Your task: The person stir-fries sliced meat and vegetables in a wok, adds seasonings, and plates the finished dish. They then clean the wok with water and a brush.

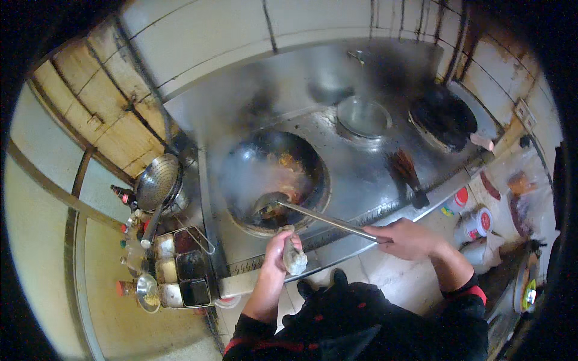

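Before me a black wok (311, 180) sits on the steel range, with steam rising over it. Brownish food (289, 169) lies inside, partly veiled by the steam. My right hand (408, 238) grips the end of a long metal handle; the ladle (271, 203) at its far end rests down in the near part of the wok. My left hand (279, 250) is closed around a pale folded cloth (294, 259) at the wok's near rim. The cloth hides whatever part of the wok it covers.
To the left stand seasoning containers (183, 266) in a rack, bottles (133, 259), a perforated strainer (158, 180) and a small metal bowl (148, 293). On the range are a round pot (365, 116), a bamboo brush (402, 169) and another dark wok (442, 117). Lidded tubs (474, 223) stand right.
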